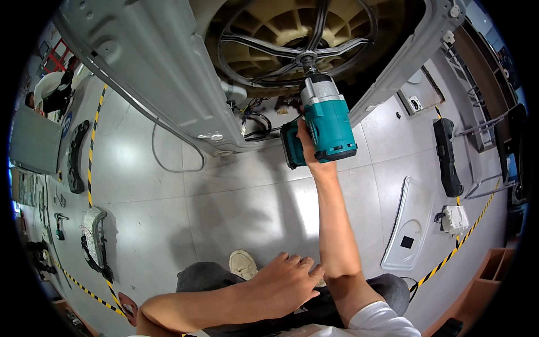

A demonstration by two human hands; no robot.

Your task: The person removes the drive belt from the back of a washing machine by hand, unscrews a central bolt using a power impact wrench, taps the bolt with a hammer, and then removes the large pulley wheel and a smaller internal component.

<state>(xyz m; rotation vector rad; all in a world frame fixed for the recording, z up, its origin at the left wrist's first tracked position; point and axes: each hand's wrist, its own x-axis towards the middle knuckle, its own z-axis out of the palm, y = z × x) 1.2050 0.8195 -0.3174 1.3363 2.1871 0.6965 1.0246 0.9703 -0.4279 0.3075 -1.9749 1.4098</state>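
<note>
The left hand [286, 283] is closest, low over the person's lap. Its fingers bend down loosely, next to the right forearm [339, 241]. The palm is hidden, so I can't tell if it holds anything. Just past it is a pale shoe [242, 264] on the gray tile floor [252, 196].

Further out, the right hand [310, 153] has its fingers wrapped tight around the handle of a blue-green power tool [334, 126]. The tool points away from the person, and its thin metal tip reaches the middle of a big wheel [259, 46] with spokes. The wheel sits in the open side of a gray machine [151, 73], in front of a round, yellowish tub [275, 28]. Dark wires [258, 128] hang under the wheel, to the left of the tool.

Out to the right, a flat, see-through panel [418, 219] lies on the floor, near a long black part [446, 160]. Far off to the left, another person [51, 92] in a white top bends over.
</note>
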